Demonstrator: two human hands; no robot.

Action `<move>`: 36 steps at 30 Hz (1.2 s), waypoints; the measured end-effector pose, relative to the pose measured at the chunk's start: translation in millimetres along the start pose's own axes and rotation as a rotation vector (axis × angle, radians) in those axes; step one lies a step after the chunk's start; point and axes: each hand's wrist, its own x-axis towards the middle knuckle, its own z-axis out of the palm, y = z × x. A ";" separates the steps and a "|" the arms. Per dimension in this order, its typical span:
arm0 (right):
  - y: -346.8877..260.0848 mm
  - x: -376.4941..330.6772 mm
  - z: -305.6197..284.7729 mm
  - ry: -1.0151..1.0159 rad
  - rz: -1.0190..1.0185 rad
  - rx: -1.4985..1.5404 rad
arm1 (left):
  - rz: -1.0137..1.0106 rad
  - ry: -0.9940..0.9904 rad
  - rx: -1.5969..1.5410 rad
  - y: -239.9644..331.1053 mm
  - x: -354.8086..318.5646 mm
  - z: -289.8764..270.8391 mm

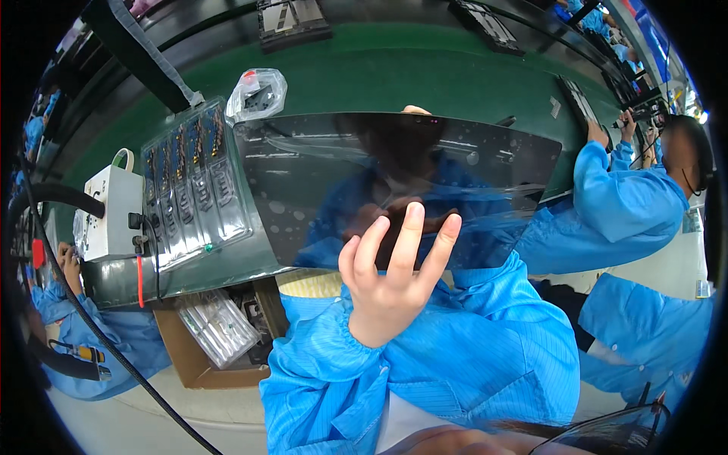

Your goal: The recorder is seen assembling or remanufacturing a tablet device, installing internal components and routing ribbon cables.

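A large black glossy screen panel (303, 197) spans the middle of the view, its face reflecting a blue garment and a hand, with pale spots scattered over the glass. My left hand (390, 284) lies over its near edge, fingers stretched and spread on or just above the surface, thumb hidden. Behind the panel runs my right arm; of my right hand (415, 110) only a bit of finger shows, at the panel's far edge, apparently supporting it from behind. The panel sits above the green bench mat (364, 72).
Left of the panel lie a clear tray of small parts (193, 182), a clear plastic bag (258, 92) and a white box with cables (114, 212). A cardboard box (193, 364) stands below the bench edge. Farther back lie device frames (292, 23). A co-worker (629, 197) sits at right.
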 end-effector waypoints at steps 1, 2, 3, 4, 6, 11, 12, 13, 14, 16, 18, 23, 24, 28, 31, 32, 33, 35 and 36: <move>0.1 0.6 0.0 0.001 0.010 -0.008 | 0.006 -0.050 -0.022 -0.1 2.5 -3.4; 0.3 1.1 0.0 0.003 0.020 -0.016 | 0.013 -0.100 -0.044 -0.2 3.9 -5.1; -0.8 1.9 0.3 0.004 0.029 -0.021 | 0.011 -0.101 -0.042 -0.9 2.3 -3.2; -1.5 3.1 0.4 0.006 0.038 -0.027 | 0.009 -0.058 -0.018 -1.8 -0.3 0.9; -2.9 5.3 0.3 0.008 0.056 -0.039 | 0.004 -0.017 0.005 -2.2 -1.5 3.4; -6.2 10.6 -2.4 0.020 0.100 -0.076 | -0.002 -0.006 -0.018 -3.2 -1.7 5.5; -7.0 11.6 -2.9 0.022 0.109 -0.084 | -0.003 -0.007 -0.020 -3.4 -0.8 3.5; -8.0 12.9 -3.9 0.025 0.118 -0.092 | 0.007 -0.052 -0.038 -3.2 1.2 -0.6; -8.9 14.1 -4.8 0.028 0.127 -0.100 | 0.016 -0.098 -0.057 -3.3 2.2 -2.8; -10.9 16.7 -6.5 0.033 0.145 -0.114 | 0.018 -0.096 -0.057 -3.9 2.1 -3.2; -13.3 19.7 -8.1 0.038 0.163 -0.124 | 0.019 -0.094 -0.054 -4.3 2.1 -3.7; -18.2 26.4 -13.5 0.049 0.205 -0.160 | 0.021 -0.085 -0.060 -6.4 0.5 -3.7; -19.3 27.8 -14.8 0.052 0.214 -0.167 | 0.021 -0.085 -0.060 -6.8 0.1 -3.9; -24.2 32.6 -23.1 0.064 0.248 -0.196 | 0.032 -0.073 -0.058 -5.9 -1.7 -5.0; -28.0 35.9 -30.2 0.073 0.273 -0.217 | 0.039 -0.073 -0.058 -5.6 -3.2 -5.6; -29.3 37.1 -32.5 0.076 0.282 -0.223 | 0.043 -0.072 -0.056 -5.7 -3.4 -5.9; -30.6 38.3 -34.8 0.078 0.290 -0.230 | 0.043 -0.073 -0.055 -5.5 -3.5 -6.6; -33.1 40.3 -39.6 0.083 0.308 -0.243 | 0.037 -0.073 -0.072 -4.9 -4.0 -7.9; -33.5 42.3 -44.1 0.088 0.317 -0.253 | 0.038 -0.075 -0.075 -4.1 -4.3 -6.9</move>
